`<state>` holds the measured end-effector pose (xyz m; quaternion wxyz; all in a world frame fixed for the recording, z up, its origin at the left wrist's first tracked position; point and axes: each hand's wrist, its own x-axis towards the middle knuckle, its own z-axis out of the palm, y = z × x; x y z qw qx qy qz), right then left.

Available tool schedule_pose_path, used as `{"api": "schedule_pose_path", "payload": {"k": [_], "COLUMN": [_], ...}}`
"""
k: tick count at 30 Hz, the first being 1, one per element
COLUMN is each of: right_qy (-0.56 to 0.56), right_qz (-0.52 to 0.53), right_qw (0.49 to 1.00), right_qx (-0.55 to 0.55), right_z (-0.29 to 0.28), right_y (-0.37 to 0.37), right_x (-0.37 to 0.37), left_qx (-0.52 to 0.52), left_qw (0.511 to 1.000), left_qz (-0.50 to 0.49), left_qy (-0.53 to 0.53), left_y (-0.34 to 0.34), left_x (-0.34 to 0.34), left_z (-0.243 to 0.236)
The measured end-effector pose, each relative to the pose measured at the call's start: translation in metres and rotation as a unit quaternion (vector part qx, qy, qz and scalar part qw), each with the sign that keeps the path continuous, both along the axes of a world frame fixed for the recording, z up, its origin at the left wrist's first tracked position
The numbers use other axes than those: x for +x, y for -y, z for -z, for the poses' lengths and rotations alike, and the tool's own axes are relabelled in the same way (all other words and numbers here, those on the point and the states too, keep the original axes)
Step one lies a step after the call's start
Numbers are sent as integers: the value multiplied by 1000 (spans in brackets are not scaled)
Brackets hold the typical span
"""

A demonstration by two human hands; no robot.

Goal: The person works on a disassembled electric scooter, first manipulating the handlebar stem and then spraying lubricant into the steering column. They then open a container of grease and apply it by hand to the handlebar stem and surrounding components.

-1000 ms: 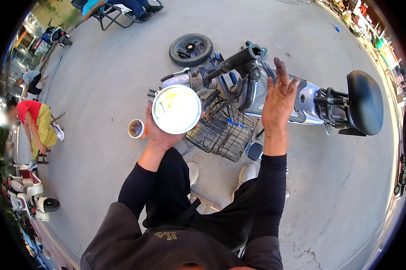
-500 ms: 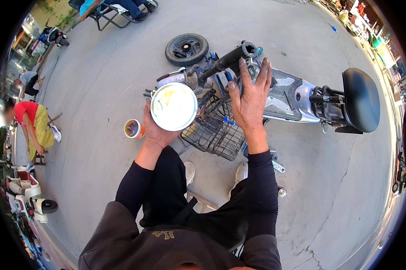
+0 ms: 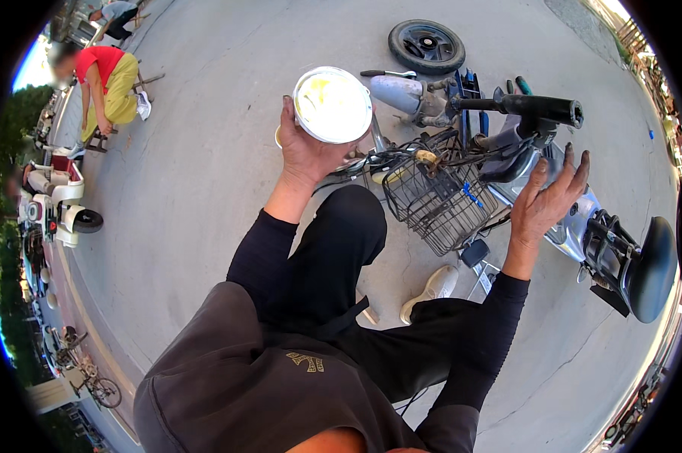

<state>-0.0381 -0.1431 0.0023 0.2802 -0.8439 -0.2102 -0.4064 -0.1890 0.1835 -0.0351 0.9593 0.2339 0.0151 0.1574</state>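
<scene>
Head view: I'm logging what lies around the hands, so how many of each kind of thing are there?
Round white tub in left hand: 1
Scooter lying on its side, by the open right hand: 1
Wire basket: 1
Loose wheel: 1
Total: 4

Metal, rubber and concrete around the wire basket [image 3: 438,202]

Basket: thin dark metal mesh. Above it, matt black rubber handlebar [image 3: 533,107]; left, a glossy white round lamp [image 3: 332,104]; rough grey concrete floor [image 3: 205,151] beneath.

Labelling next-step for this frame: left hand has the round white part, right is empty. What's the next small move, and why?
Probably bring the right hand down onto the handlebar grip to steady the scooter. That hand is open, hovering just above the frame, while the left hand holds the round white part clear of the wire basket.
</scene>
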Motion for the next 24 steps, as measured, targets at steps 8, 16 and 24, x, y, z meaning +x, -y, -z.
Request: {"api": "schedule_pose_path", "payload": {"k": [8, 16, 24], "right_qy": [-30, -4, -39], "right_qz": [4, -9, -37], "right_qw": [999, 995, 988], "right_qx": [10, -104, -147], "right_z": [5, 23, 16], "right_y": [20, 55, 34], "right_x": [-16, -13, -16], "left_qx": [-123, -271, -254], "left_qw": [954, 867, 777], "left_qz": [-139, -171, -261], "left_qy": [-235, -382, -514], "left_y": [-93, -76, -113], "left_x": [-156, -197, -186], "left_z": [157, 317, 362]}}
